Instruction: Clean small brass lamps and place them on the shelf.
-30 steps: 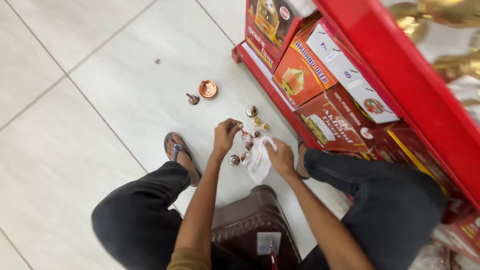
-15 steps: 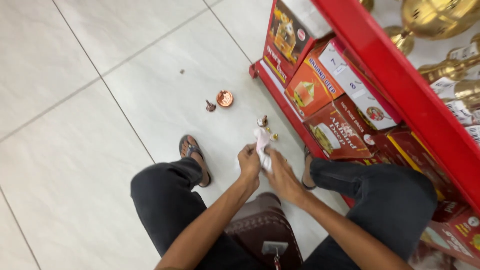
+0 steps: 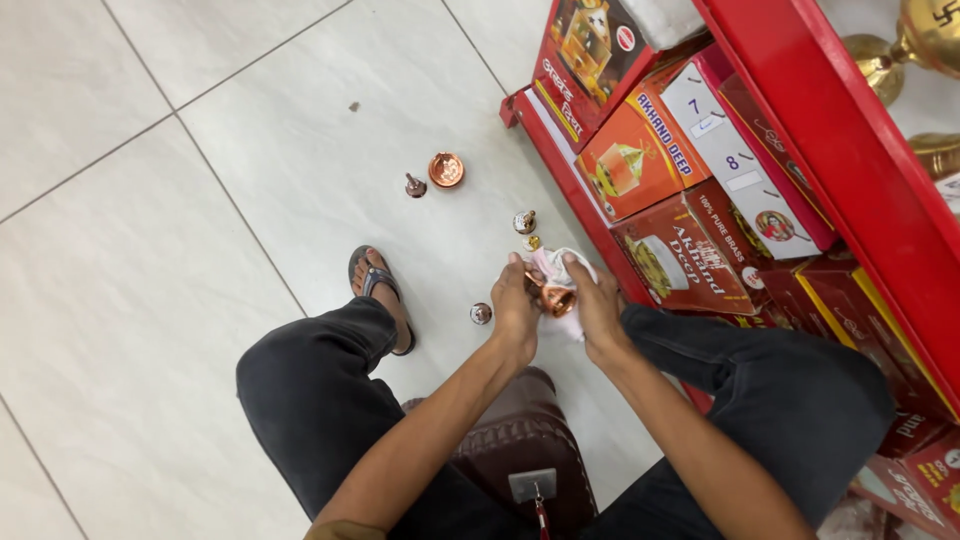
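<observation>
Between the knees of the seated person, just above the pale tiled floor (image 3: 200,200), a small copper-coloured metal cup (image 3: 557,299) is held in both hands together with a white crumpled cloth (image 3: 556,268). That cup is shiny, reddish-orange and rounded, lying tilted on its side, and the cloth wraps around its far side and hangs a little below it. Fingers of the left hand (image 3: 517,305) are curled shut around the near left side of the cup, while fingers of the right hand (image 3: 595,305) are closed on the cloth and press it against the cup from the right.

On the floor lie five loose small metal pieces: one round copper-coloured dish (image 3: 446,169), one small dark cone-shaped stand (image 3: 414,186) just beside it, one silver-and-brass knob-shaped piece (image 3: 524,221), one tiny brass bead-like piece (image 3: 533,242) right below that, and one small round silvery cap (image 3: 481,313) near the left wrist. One foot in a dark sandal (image 3: 378,285) rests on the tiles to the left. One dark brown padded stool (image 3: 520,450) shows under the person. At right, a red metal shelf (image 3: 840,160) holds stacked red and orange cardboard boxes (image 3: 640,150); at least six can be counted, with more partly hidden
</observation>
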